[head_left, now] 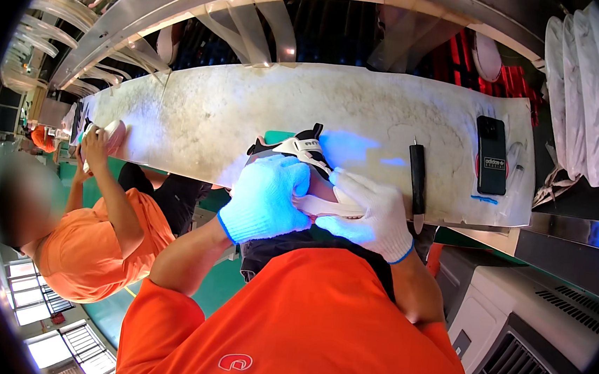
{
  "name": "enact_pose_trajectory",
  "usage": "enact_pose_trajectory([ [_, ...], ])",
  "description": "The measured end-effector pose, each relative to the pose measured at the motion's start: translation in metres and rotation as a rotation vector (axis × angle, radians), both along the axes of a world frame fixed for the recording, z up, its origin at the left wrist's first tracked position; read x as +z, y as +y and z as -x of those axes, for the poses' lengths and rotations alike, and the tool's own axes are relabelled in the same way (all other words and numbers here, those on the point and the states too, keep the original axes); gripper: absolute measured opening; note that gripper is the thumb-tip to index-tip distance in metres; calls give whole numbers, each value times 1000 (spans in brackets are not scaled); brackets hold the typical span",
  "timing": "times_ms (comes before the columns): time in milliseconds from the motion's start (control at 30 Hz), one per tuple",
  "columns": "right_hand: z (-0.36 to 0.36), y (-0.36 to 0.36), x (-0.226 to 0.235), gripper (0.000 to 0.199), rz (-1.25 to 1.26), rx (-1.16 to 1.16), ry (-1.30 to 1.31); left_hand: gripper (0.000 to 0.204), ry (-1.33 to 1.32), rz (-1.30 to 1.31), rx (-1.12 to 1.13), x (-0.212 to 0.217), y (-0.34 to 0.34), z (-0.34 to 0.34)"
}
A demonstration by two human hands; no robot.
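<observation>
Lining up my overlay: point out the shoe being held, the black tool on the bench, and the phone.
shoe (301, 150): head view, on its white upper behind the gloves.
black tool (417, 179): head view, middle of its handle.
phone (492, 154): head view, centre of its dark back.

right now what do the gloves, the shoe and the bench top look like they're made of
Gloves on the left hand and right hand: white knitted fabric, probably cotton, with ribbed blue-edged cuffs. Shoe: black and white panels, smooth, likely synthetic leather; the sole looks like matt white rubber. Bench top: pale, stained, scuffed sheet, material uncertain.
</observation>
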State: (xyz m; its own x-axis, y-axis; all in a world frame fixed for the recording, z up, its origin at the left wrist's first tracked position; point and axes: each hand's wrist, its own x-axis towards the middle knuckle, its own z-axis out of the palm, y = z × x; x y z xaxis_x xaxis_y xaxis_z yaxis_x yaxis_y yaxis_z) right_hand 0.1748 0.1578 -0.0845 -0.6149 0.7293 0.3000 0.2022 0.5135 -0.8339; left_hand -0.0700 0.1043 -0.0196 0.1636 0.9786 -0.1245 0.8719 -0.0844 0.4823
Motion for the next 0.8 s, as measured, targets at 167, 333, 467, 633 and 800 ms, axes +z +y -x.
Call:
enact_pose_trajectory([
  [167,-1,15,2,70,5,49,64,58,-98,54,117,7,9,-5],
  [333,17,33,62,71,380,124,-389,62,8,181,-64,23,33,0],
  [467,39,43,54,62,434,154,-528,63,32,185,-135,26,41,0],
  [633,46,30,55,45,209,20,-536,52,-787,245,-93,-18,30,50],
  [800,28,-21,20,46,-207,-422,-105,47,-673,-1,390,-60,-20,126],
])
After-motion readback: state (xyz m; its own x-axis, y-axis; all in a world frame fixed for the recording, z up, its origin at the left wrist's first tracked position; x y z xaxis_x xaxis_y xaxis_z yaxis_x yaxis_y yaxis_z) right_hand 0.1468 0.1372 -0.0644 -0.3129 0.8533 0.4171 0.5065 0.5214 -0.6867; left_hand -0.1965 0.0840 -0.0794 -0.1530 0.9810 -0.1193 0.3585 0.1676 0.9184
